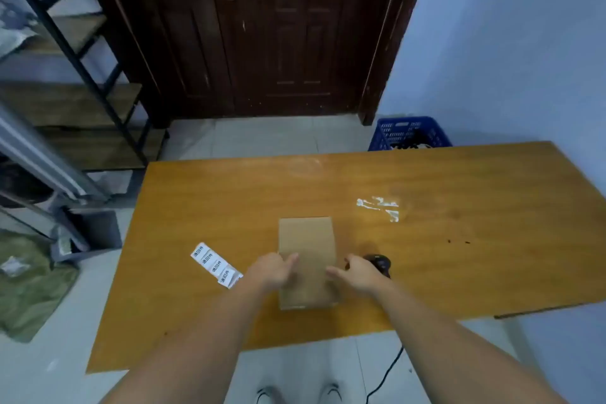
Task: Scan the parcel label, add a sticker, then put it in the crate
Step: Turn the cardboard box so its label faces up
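On the orange-brown wooden table (426,256), near its front edge, lies a plain cardboard parcel (307,239), flat and lengthwise away from the person; no label shows on its upper face. Both hands are on it: the left hand (273,270) rests at the parcel's left edge with fingers loosely curled and thumb on the top face; the right hand (359,274) sits at the right edge, fingers spread and partly open, fingertips touching the cardboard; neither hand is clamped shut around it. Just left of the left hand lies a strip of white stickers (216,265) with black print; behind the right hand a black barcode scanner (380,263) is partly hidden. Beyond the table's far edge, on the floor by the wall, stands a blue plastic crate (410,133); a patch of torn white tape residue (378,207) marks the tabletop to the right of the parcel.
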